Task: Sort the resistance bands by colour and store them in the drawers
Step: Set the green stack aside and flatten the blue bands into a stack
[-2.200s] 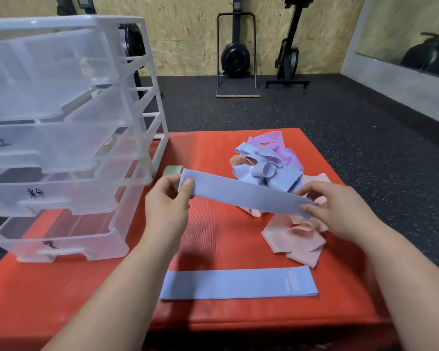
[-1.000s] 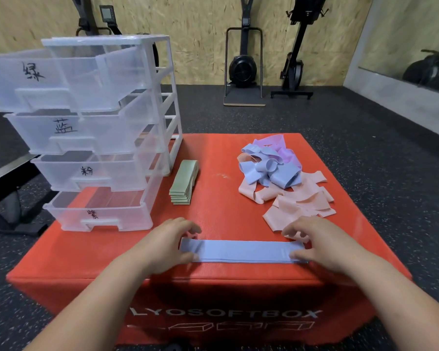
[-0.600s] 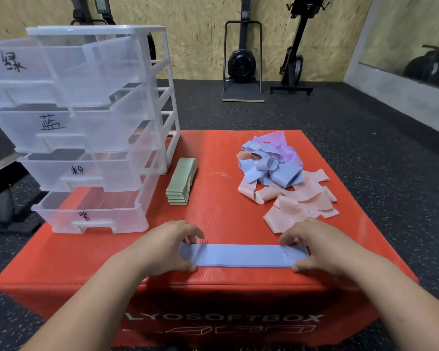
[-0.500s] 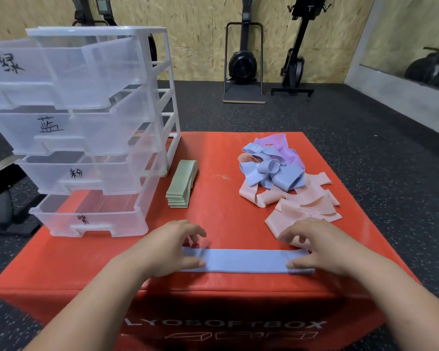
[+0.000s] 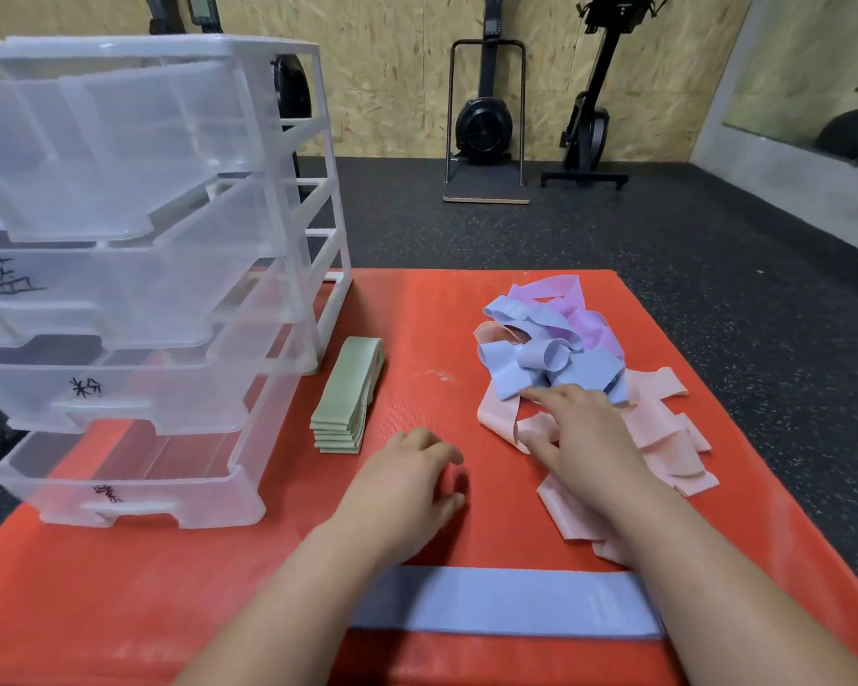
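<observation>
Handwritten 蓝, 粉 on drawers [image 5: 135, 309]

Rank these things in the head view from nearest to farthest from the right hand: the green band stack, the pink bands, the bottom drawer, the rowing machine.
1. Pink bands: under the right hand, touching it.
2. Green band stack: to its left.
3. Bottom drawer: farther left, beyond the stack.
4. Rowing machine: far back in the room.
</observation>
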`<state>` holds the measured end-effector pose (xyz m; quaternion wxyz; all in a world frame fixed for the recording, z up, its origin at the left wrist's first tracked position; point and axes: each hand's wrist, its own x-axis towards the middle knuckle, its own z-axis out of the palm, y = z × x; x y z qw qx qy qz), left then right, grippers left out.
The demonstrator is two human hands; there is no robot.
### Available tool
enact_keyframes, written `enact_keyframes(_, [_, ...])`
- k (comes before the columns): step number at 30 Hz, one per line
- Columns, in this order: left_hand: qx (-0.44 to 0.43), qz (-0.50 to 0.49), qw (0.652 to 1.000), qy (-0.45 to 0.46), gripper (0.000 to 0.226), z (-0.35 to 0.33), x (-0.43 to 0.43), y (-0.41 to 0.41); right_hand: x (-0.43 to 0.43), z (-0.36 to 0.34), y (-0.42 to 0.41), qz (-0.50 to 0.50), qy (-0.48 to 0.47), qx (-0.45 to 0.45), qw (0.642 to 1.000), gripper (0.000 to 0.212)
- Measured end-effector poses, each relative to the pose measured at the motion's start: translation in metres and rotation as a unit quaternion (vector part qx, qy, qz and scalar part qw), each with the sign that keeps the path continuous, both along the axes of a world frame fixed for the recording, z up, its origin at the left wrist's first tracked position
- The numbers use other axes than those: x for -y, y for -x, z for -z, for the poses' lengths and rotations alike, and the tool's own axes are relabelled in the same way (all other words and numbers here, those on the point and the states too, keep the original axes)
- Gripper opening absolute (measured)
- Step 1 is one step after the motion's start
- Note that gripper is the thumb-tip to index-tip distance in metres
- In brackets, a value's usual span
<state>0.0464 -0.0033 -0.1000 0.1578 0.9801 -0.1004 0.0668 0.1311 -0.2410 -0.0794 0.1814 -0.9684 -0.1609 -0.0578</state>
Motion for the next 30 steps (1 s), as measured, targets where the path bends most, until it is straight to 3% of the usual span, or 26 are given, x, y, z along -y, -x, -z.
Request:
enact_keyframes(6, [-0.002,-0.017,1.0,-0.001,0.047,0.001,0.01,-0.019,-0.029,0.012,-0.024,0.063,0.098,-0.011,0.993,0.056])
enact_keyframes(10, [-0.007,-0.022,1.0,0.011,0.046,0.0,0.01,-0.024,-0.036,0.013,-0.034,0.077,0.099,-0.026,0.992,0.045])
enact_keyframes(13, [-0.009,-0.025,0.999,0.032,0.042,-0.001,0.008,-0.025,-0.034,0.008,-0.039,0.06,0.012,-0.011,0.998,0.033])
enact_keyframes(15, [0.008,-0.029,0.998,0.055,0.037,-0.003,0.007,-0.025,-0.03,-0.002,-0.036,0.035,-0.115,0.01,0.993,0.033])
enact_keyframes(19, [0.077,-0.033,0.989,0.118,0.037,-0.014,0.009,-0.022,-0.021,-0.04,-0.014,0.027,-0.331,0.087,0.939,0.025])
enact_keyframes(22, [0.128,-0.01,0.97,0.206,0.045,-0.027,0.017,-0.018,-0.018,-0.055,0.002,-0.008,-0.329,0.096,0.939,0.023])
enact_keyframes(26, [0.153,0.002,0.952,0.264,0.05,-0.041,0.03,-0.012,-0.014,-0.055,0.016,-0.074,-0.291,0.04,0.953,0.023])
enact_keyframes(30, [0.134,-0.017,0.935,0.329,0.014,-0.049,0.036,-0.01,-0.015,-0.065,0.033,-0.114,-0.326,0.01,0.939,0.027])
